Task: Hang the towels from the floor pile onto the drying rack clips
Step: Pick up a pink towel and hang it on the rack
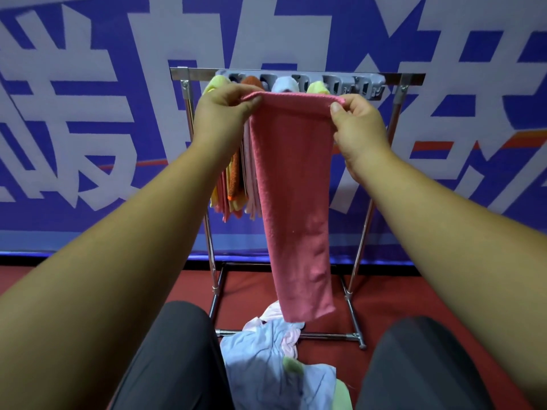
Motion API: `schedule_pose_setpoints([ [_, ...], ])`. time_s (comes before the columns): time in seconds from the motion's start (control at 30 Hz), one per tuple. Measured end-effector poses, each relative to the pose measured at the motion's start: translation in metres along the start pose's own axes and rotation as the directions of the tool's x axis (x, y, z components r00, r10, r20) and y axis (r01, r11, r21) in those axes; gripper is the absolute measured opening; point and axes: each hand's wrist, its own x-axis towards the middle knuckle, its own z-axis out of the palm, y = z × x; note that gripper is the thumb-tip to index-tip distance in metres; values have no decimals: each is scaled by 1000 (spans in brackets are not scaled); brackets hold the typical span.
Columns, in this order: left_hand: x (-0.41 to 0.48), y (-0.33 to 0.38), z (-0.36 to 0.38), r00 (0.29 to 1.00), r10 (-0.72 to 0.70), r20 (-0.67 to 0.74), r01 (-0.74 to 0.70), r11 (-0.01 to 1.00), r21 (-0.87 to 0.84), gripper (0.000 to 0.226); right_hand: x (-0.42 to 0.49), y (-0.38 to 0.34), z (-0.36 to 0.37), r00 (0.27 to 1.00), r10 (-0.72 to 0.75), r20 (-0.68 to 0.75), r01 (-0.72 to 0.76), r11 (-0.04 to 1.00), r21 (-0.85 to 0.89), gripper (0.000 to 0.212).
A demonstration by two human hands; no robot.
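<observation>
Pink towel [296, 184] is pinched at its folded top edge by both sets of fingers: left hand [222, 110] closed on one end, right hand [355, 125] closed on the other. Cloth is held taut between them and hangs limp below, its tail just above the floor pile [266, 350]. Soft, light, no stiffness expected; best gripped at the top fold. Just behind the fingers sits the clip bar [299, 81] of the drying rack [411, 79]. Four clips are taken; those beyond the right fingers look free.
</observation>
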Motion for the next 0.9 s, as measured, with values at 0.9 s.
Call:
schedule_pose_setpoints([
  [0.9, -20, -34, -3, 909, -401, -114, 414, 900, 137, 11, -16, 24, 14, 963, 257, 85, -263, 962, 77, 8],
])
